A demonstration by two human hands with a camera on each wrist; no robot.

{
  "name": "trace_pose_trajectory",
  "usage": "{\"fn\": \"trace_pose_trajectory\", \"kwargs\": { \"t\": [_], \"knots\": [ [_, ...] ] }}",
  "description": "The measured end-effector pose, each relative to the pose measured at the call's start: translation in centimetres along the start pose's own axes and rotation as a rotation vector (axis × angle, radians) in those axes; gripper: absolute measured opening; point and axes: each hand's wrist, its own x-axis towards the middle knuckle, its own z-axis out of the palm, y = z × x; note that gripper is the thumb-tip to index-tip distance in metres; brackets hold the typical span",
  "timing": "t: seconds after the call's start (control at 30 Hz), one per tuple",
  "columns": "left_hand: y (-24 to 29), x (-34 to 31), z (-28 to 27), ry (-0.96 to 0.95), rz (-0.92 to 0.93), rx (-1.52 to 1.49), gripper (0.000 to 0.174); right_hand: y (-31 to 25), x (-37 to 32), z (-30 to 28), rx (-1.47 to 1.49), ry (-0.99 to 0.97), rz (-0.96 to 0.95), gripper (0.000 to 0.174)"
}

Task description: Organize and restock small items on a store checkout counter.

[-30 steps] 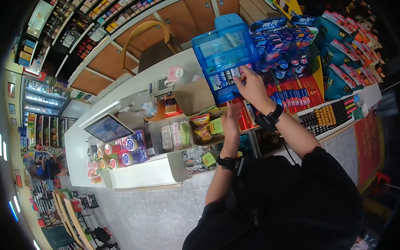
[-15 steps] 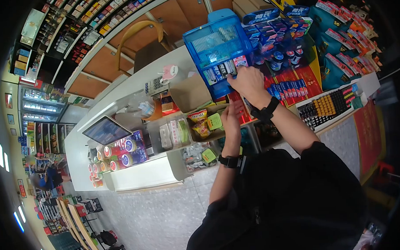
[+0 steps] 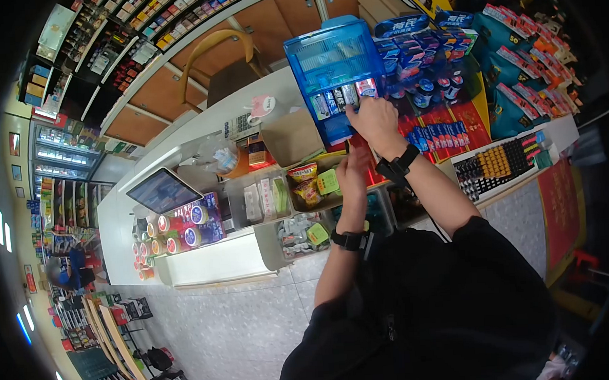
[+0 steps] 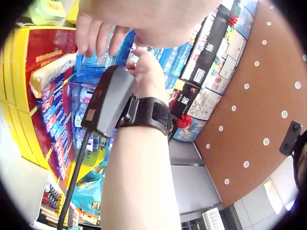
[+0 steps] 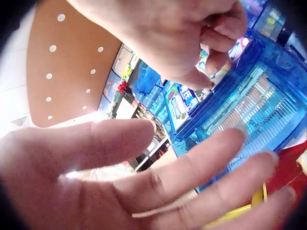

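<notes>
A translucent blue plastic display box [image 3: 299, 61] stands on the counter with a row of small candy packs [image 3: 334, 99] in its lower front compartment. My right hand [image 3: 378, 124] reaches over the row at its right end. In the right wrist view, its thumb and curled fingers pinch a small candy pack, which they mostly hide; a white and blue pack [image 5: 178, 105] stands beside the thumb. My left hand [image 3: 353, 178] hovers just in front of the box, its fingers extended and holding nothing. Fingers [image 5: 192, 165] of that hand spread across the foreground there.
Candy boxes and bottles [image 3: 414, 56] crowd the display right of the blue box. Small blue packs [image 3: 441, 138] line a red surface nearer me. An open carton [image 3: 292, 136], snack bins [image 3: 311, 186] and a tablet screen [image 3: 163, 191] stand to the left.
My right hand's fingers have curled in further at the packs, and it has shifted slightly toward the row's right end. My left hand stays in front of the box.
</notes>
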Motion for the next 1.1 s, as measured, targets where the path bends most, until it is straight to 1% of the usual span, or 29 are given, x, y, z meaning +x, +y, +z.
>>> {"fn": "trace_pose_trajectory", "kwargs": {
  "t": [0.07, 0.1, 0.13, 0.17, 0.2, 0.23, 0.27, 0.3, 0.33, 0.37, 0.4, 0.43, 0.47, 0.53, 0.57, 0.6, 0.67, 0.7, 0.77, 0.8, 0.87, 0.9, 0.93, 1.0, 1.03, 1.07, 1.1],
  "knots": [
    [1.5, 1.7, 0.4, -0.016, 0.017, -0.2, 0.055, 0.2, -0.1, -0.2, 0.011, -0.034, 0.048, 0.034],
    [2.9, 2.1, 0.8, -0.116, -0.023, -0.333, 0.057, 0.4, -0.3, -0.2, 0.009, -0.038, 0.038, 0.034],
    [2.9, 3.1, 1.1, -0.109, -0.019, -0.342, 0.057, 0.7, -0.6, 0.0, 0.064, 0.009, 0.029, 0.033],
    [3.0, 4.3, 1.6, -0.116, -0.003, -0.431, 0.052, 1.0, -0.8, 0.1, 0.122, 0.057, 0.019, 0.032],
    [3.1, 5.3, 1.9, -0.124, 0.016, -0.519, 0.047, 1.3, -1.1, 0.2, 0.121, 0.057, 0.007, 0.032],
    [3.0, 6.0, 2.1, -0.143, 0.016, -0.553, 0.043, 1.6, -1.4, 0.2, 0.237, 0.057, 0.005, 0.03],
    [2.9, 6.8, 2.1, -0.142, 0.02, -0.557, 0.043, 2.0, -1.8, 0.4, 0.352, 0.054, 0.006, 0.029],
    [2.5, 7.6, 2.1, -0.141, -0.009, -0.593, 0.039, 2.3, -2.3, 0.7, 0.434, 0.068, 0.021, 0.026],
    [1.9, 8.2, 2.1, -0.142, -0.042, -0.627, 0.035, 2.8, -2.6, 1.8, 0.432, 0.068, 0.025, 0.026],
    [1.4, 8.9, 1.9, -0.147, -0.049, -0.624, 0.035, 3.5, -2.9, 3.1, 0.715, 0.013, 0.145, 0.026],
    [1.6, 9.2, 1.5, -0.157, -0.069, -0.625, 0.034, 3.5, -3.1, 3.0, 0.998, -0.038, 0.268, 0.026],
    [1.6, 9.4, 1.4, -0.167, -0.088, -0.625, 0.032, 3.4, -3.6, 2.6, 1.436, -0.207, 0.54, 0.018],
    [1.3, 9.4, 1.7, -0.174, -0.094, -0.619, 0.032, 3.8, -3.5, 2.6, 1.439, -0.196, 0.546, 0.018],
    [2.2, 7.9, 2.5, -0.063, 0.029, -0.542, 0.032, 4.4, -2.8, 2.8, 2.034, -0.385, 0.783, 0.01],
    [2.3, 7.8, 2.6, -0.039, 0.031, -0.524, 0.032, 4.8, -2.7, 2.9, 2.136, -0.399, 0.751, 0.008],
    [2.3, 7.7, 2.7, -0.044, 0.03, -0.518, 0.032, 5.2, -2.5, 3.1, 2.142, -0.392, 0.75, 0.008],
    [2.2, 7.4, 2.5, -0.055, 0.034, -0.455, 0.037, 5.7, -2.3, 3.5, 2.287, -0.433, 0.755, 0.01],
    [2.0, 7.4, 2.4, -0.056, 0.034, -0.452, 0.037, 6.2, -2.3, 3.9, 2.29, -0.433, 0.754, 0.01],
    [1.7, 7.5, 2.2, -0.058, 0.035, -0.437, 0.034, 7.2, -2.2, 4.8, 2.359, -0.53, 0.728, 0.01],
    [1.8, 7.4, 2.2, -0.054, 0.038, -0.439, 0.034, 6.9, -2.1, 4.4, 2.359, -0.537, 0.727, 0.01],
    [2.0, 7.0, 2.3, -0.07, 0.047, -0.42, 0.031, 5.8, -2.4, 2.5, 1.958, -0.493, 0.869, 0.008],
    [2.0, 7.0, 2.3, -0.063, 0.052, -0.425, 0.031, 5.9, -2.9, 2.0, 1.723, -0.504, 0.712, 0.009],
    [2.0, 7.0, 2.3, -0.065, 0.052, -0.436, 0.03, 5.1, -3.5, 1.2, 1.716, -0.514, 0.711, 0.009],
    [1.9, 6.8, 2.4, -0.061, 0.053, -0.46, 0.03, 3.6, -4.2, -0.7, 0.585, 0.117, -0.08, 0.023],
    [2.1, 6.5, 2.4, -0.098, 0.04, -0.463, 0.032, 3.1, -3.8, -1.9, 0.481, 0.077, -0.175, 0.039],
    [2.4, 6.3, 2.6, -0.14, 0.03, -0.461, 0.035, 2.9, -3.2, -2.0, 0.478, 0.074, -0.18, 0.039],
    [2.8, 5.9, 2.8, -0.138, 0.031, -0.467, 0.035, 2.9, -2.3, -2.1, 0.297, 0.004, -0.199, 0.044]
  ]
}}
